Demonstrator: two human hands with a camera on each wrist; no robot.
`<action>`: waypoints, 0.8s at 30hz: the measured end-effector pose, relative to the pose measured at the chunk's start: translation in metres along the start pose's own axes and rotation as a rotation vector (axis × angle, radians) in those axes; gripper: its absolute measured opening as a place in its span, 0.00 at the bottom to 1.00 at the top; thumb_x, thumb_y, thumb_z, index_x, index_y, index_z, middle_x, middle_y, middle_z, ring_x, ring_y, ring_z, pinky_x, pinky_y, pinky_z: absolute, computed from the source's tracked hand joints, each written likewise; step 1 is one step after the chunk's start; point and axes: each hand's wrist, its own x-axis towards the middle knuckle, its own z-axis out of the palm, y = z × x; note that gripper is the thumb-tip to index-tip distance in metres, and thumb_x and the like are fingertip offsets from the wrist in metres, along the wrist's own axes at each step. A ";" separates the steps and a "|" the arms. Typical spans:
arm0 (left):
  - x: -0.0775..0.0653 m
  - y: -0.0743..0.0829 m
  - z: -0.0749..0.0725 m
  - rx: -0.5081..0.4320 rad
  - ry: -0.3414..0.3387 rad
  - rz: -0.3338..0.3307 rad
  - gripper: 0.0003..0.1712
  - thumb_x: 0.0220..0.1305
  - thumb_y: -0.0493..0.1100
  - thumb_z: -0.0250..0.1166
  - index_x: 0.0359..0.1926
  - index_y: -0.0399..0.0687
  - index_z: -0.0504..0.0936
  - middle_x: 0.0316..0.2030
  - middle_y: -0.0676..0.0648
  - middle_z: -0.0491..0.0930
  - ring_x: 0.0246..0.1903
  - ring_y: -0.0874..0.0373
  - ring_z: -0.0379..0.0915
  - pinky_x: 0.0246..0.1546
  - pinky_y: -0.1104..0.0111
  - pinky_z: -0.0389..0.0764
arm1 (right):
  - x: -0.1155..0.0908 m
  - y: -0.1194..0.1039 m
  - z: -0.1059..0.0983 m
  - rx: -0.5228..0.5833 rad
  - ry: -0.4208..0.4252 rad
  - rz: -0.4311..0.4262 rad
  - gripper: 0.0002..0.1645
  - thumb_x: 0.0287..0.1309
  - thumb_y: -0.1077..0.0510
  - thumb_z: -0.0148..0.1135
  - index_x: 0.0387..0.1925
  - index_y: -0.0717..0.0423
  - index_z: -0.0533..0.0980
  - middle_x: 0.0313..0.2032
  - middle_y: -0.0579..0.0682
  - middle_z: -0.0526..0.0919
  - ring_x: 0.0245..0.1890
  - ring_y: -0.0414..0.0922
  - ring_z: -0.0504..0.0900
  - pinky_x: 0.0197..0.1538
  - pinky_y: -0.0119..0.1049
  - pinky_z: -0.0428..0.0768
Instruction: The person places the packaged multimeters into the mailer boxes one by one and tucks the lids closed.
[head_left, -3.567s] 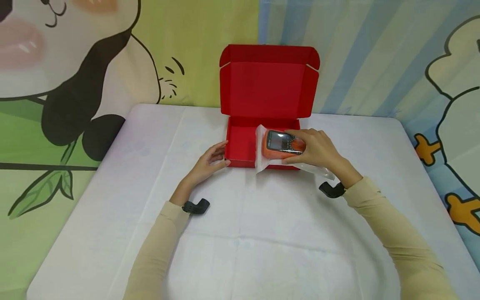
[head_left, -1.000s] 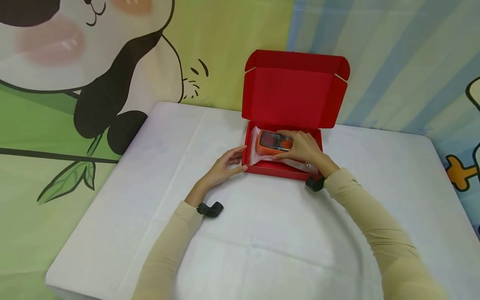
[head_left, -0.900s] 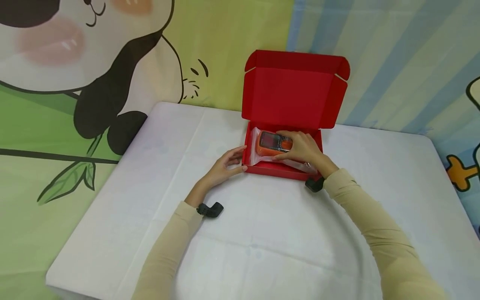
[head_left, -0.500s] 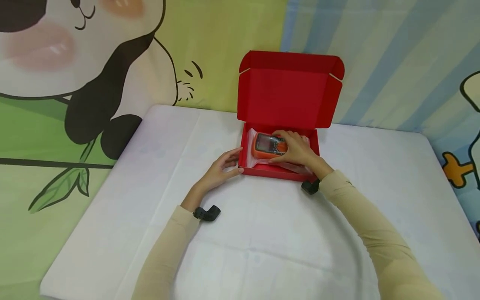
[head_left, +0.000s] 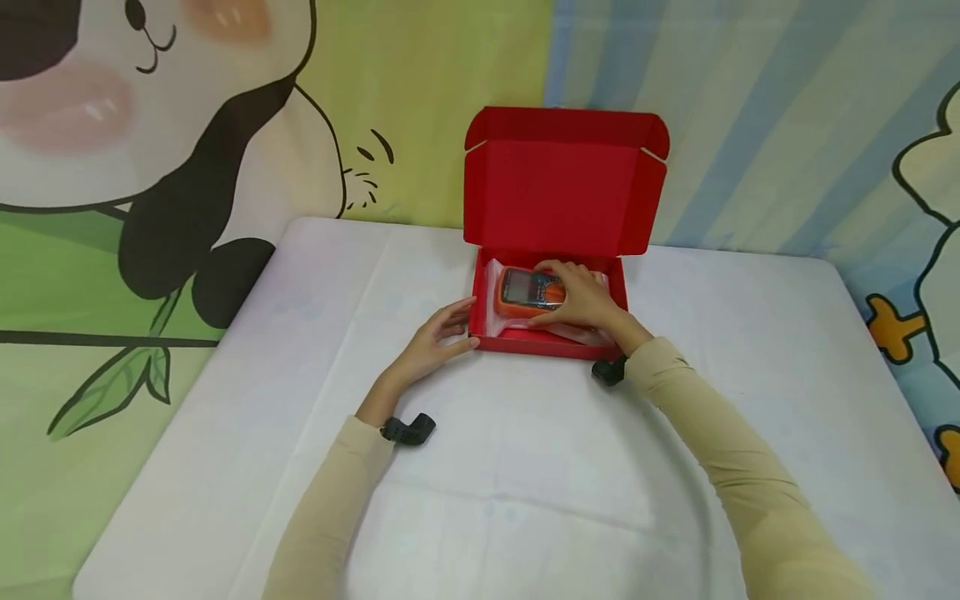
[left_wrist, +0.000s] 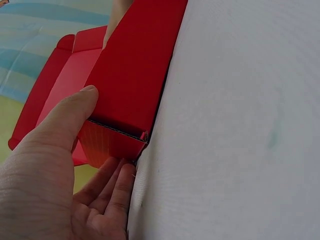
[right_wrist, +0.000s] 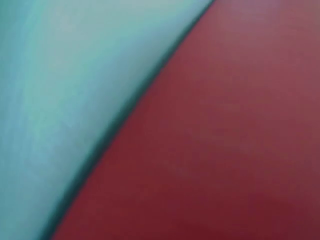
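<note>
- My right hand [head_left: 585,302] is gripping an orange digital multimeter [head_left: 525,288], screen up, inside the red cardboard box [head_left: 543,346]
- Milky plastic packaging [head_left: 491,318] sticks out around it
- My left hand [head_left: 429,343] holds the box's front left corner
- Box is on the white-covered counter [head_left: 465,517], lid [head_left: 558,196] up

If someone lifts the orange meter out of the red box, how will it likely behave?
The orange meter has a boxy case, so it should stay stiff and probably not roll. The wrinkled plastic showing around it looks thin, so it may flop or slide when gripped.
</note>
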 end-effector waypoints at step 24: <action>0.002 0.009 -0.010 -0.090 -0.081 -0.118 0.39 0.64 0.48 0.67 0.72 0.61 0.61 0.68 0.46 0.64 0.68 0.50 0.61 0.66 0.55 0.68 | -0.012 -0.001 -0.007 0.007 -0.075 -0.029 0.55 0.46 0.42 0.76 0.72 0.41 0.57 0.66 0.55 0.63 0.65 0.54 0.59 0.68 0.59 0.57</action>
